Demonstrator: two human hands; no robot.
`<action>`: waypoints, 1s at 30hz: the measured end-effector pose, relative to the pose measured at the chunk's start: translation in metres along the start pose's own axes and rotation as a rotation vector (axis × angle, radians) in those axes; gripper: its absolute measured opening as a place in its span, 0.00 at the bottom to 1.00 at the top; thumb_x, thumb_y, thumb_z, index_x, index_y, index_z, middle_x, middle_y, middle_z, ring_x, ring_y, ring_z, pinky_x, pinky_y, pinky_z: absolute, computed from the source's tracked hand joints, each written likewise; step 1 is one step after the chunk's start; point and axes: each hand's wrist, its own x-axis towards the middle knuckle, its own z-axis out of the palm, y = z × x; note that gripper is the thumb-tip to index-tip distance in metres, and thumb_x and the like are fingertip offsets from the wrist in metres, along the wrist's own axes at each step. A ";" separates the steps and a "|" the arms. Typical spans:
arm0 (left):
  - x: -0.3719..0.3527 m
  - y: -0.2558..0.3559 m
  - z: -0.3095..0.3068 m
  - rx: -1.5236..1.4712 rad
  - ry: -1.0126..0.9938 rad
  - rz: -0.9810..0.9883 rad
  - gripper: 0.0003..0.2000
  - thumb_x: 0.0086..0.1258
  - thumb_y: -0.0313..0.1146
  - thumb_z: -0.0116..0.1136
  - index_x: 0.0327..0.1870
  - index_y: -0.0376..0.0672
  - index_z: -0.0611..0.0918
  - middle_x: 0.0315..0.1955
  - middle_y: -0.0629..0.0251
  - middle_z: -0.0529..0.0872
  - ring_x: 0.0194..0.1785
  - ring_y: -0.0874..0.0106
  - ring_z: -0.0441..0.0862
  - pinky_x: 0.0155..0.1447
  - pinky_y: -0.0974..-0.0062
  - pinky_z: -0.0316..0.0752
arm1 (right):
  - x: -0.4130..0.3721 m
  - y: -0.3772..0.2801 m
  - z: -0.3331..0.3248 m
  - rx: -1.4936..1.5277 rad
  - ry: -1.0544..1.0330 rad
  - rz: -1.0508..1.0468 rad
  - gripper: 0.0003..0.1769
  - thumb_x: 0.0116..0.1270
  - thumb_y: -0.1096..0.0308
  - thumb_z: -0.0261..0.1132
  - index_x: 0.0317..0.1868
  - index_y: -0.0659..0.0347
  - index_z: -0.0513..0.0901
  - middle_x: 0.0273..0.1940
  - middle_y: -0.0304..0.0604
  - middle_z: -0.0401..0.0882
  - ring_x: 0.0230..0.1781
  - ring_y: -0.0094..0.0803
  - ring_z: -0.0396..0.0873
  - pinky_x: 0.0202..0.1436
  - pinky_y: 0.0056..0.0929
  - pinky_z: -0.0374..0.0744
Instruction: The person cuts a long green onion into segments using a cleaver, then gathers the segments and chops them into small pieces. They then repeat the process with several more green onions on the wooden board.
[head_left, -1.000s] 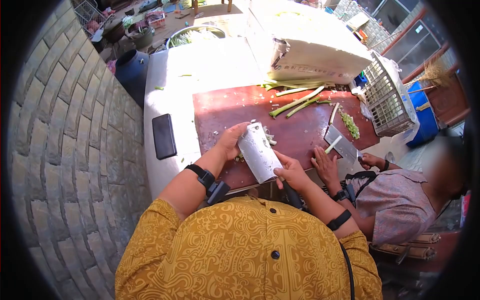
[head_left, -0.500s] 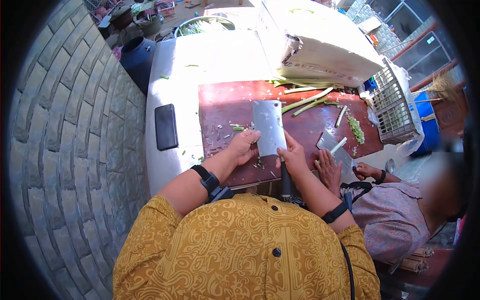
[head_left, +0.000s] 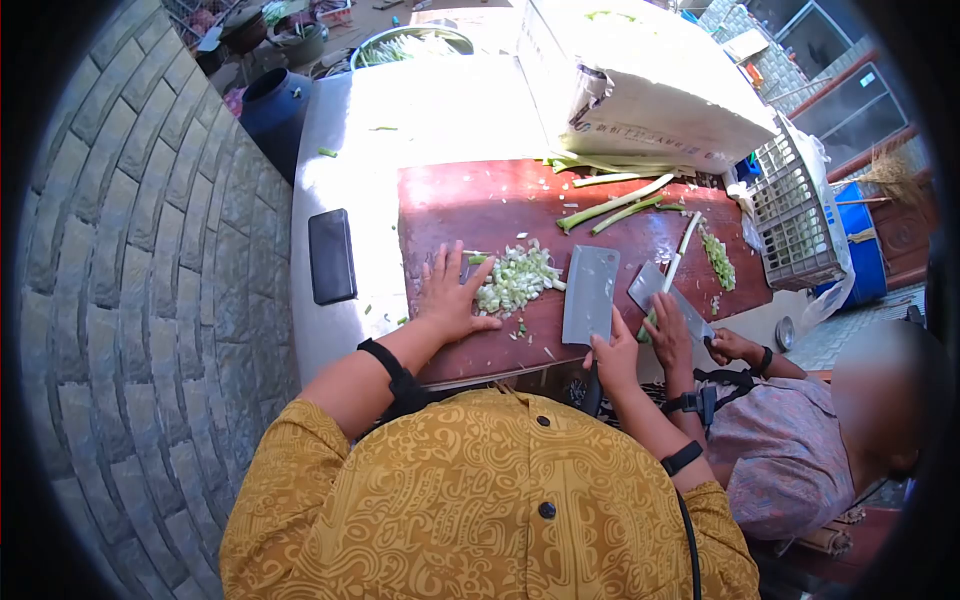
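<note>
My right hand [head_left: 612, 362] is wrapped round the dark handle of a cleaver [head_left: 590, 295], whose broad blade lies near the board's front edge. To the blade's left is a heap of chopped green onion [head_left: 520, 278]. My left hand [head_left: 452, 297] rests with spread fingers on the red cutting board [head_left: 440, 205], its fingertips beside the heap. Whole green onion stalks [head_left: 625, 203] lie farther back on the board. On the right, a co-worker's hands [head_left: 668, 335] hold a second cleaver [head_left: 672, 295] and a stalk.
A black phone [head_left: 332, 256] lies on the pale table left of the board. Behind the board stands a large white box [head_left: 660, 110], with a grey plastic crate [head_left: 800, 215] to its right. A brick wall [head_left: 160, 300] runs along the left side. A co-worker sits close on the right.
My left hand has left the cleaver blade and spread out on the board. The cleaver has moved right and down in my right hand, uncovering the chopped heap. The co-worker's hand shifted along the stalk.
</note>
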 end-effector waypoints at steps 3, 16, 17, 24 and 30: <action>0.021 0.007 0.009 0.019 0.094 -0.002 0.48 0.47 0.63 0.67 0.73 0.64 0.60 0.73 0.48 0.47 0.76 0.45 0.41 0.73 0.44 0.44 | 0.000 0.014 -0.001 0.007 0.065 -0.005 0.36 0.61 0.85 0.52 0.71 0.69 0.55 0.50 0.49 0.76 0.19 0.24 0.73 0.19 0.19 0.75; 0.088 0.005 0.027 -0.029 0.327 0.117 0.32 0.64 0.55 0.55 0.69 0.56 0.66 0.71 0.56 0.60 0.74 0.54 0.55 0.71 0.42 0.49 | 0.034 0.017 0.000 -0.111 -0.050 0.074 0.38 0.60 0.85 0.53 0.73 0.60 0.57 0.42 0.44 0.80 0.17 0.23 0.75 0.21 0.21 0.73; 0.090 -0.009 0.024 0.005 0.349 0.032 0.31 0.66 0.54 0.53 0.69 0.56 0.66 0.70 0.55 0.61 0.74 0.54 0.55 0.71 0.41 0.48 | 0.036 0.017 -0.001 -0.138 -0.055 0.090 0.38 0.60 0.85 0.53 0.73 0.60 0.57 0.42 0.44 0.80 0.18 0.23 0.75 0.21 0.21 0.73; 0.114 -0.011 0.026 -0.171 0.100 0.109 0.23 0.71 0.49 0.47 0.66 0.56 0.71 0.67 0.61 0.69 0.74 0.56 0.57 0.71 0.41 0.49 | 0.052 0.024 -0.003 -0.177 -0.099 0.110 0.38 0.61 0.85 0.54 0.73 0.59 0.58 0.35 0.44 0.80 0.18 0.22 0.74 0.21 0.22 0.74; 0.107 0.015 0.044 -0.345 -0.022 0.382 0.22 0.70 0.44 0.50 0.65 0.55 0.72 0.62 0.62 0.75 0.72 0.58 0.60 0.72 0.43 0.51 | 0.057 0.024 -0.001 -0.148 -0.123 0.102 0.38 0.61 0.86 0.54 0.73 0.59 0.58 0.31 0.42 0.79 0.18 0.22 0.74 0.21 0.22 0.75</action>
